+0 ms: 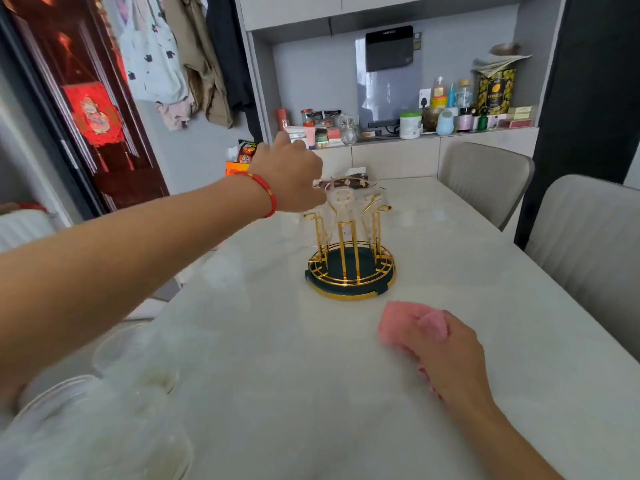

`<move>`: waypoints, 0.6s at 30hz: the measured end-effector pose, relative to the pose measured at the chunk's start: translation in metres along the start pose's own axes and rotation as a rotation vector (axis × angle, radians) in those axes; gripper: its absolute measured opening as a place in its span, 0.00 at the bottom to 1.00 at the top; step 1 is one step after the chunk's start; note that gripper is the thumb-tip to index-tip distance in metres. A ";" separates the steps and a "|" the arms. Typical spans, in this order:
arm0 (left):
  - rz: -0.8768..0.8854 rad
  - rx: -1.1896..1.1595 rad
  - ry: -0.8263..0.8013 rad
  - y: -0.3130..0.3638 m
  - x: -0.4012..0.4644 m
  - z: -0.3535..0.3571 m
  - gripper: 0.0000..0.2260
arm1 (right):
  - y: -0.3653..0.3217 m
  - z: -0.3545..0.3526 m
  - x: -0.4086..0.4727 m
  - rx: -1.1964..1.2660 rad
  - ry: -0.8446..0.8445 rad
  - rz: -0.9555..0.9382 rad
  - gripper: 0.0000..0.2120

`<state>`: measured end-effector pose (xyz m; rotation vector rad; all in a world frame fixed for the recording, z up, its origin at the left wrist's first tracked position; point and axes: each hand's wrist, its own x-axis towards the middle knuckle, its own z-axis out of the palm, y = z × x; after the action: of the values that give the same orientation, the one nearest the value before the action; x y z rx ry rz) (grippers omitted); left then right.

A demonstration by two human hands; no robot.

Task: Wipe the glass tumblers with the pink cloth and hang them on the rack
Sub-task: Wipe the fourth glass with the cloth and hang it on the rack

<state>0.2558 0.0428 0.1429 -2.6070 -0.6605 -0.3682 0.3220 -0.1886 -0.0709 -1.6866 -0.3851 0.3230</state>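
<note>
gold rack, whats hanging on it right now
Clear glass tumblers hang upside down on the gold rack. The left hand covers one side, so no count.

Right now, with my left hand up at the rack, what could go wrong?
1. The left hand is at a tumbler near the top of the gold rack; if poorly seated, it might slip off.
2. Clear glassware sits beneath that forearm, easy to knock.
3. The right hand holds the pink cloth, so it can't quickly steady anything.
</note>
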 end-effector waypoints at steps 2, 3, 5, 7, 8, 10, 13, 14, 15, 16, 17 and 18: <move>0.018 -0.082 -0.039 -0.027 -0.069 -0.007 0.18 | 0.000 0.005 -0.012 0.009 -0.034 0.035 0.04; 0.010 -0.137 -0.076 -0.040 -0.101 -0.007 0.19 | -0.001 0.007 -0.021 0.074 -0.062 0.066 0.04; -0.018 -0.219 -0.120 -0.062 -0.159 -0.004 0.21 | 0.000 0.011 -0.034 0.258 -0.096 0.168 0.06; -0.060 -0.283 -0.150 -0.084 -0.213 0.001 0.20 | 0.007 0.010 -0.052 0.486 -0.216 0.272 0.05; -0.100 -0.304 -0.146 -0.093 -0.235 0.005 0.18 | 0.010 0.016 -0.058 0.539 -0.250 0.311 0.12; -0.209 -0.351 -0.167 -0.112 -0.277 0.017 0.21 | 0.022 0.017 -0.063 0.742 -0.432 0.447 0.17; -0.414 -0.530 -0.119 -0.138 -0.338 0.040 0.29 | 0.014 0.034 -0.079 0.589 -0.549 0.318 0.15; -0.510 -0.665 -0.121 -0.139 -0.353 0.049 0.30 | 0.001 0.049 -0.082 0.801 -0.612 0.454 0.13; -0.599 -0.825 -0.145 -0.136 -0.366 0.058 0.34 | -0.004 0.050 -0.082 0.925 -0.604 0.485 0.12; -0.668 -0.971 -0.182 -0.130 -0.378 0.067 0.39 | -0.013 0.048 -0.096 0.967 -0.549 0.466 0.15; -0.706 -1.060 -0.198 -0.121 -0.387 0.076 0.42 | -0.013 0.048 -0.104 1.014 -0.485 0.461 0.19; -0.726 -1.103 -0.182 -0.114 -0.392 0.086 0.45 | -0.012 0.057 -0.105 1.052 -0.439 0.471 0.20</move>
<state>-0.1227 0.0206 -0.0312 -3.2902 -1.9167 -0.9218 0.2022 -0.1809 -0.0681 -0.6313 -0.0763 1.0469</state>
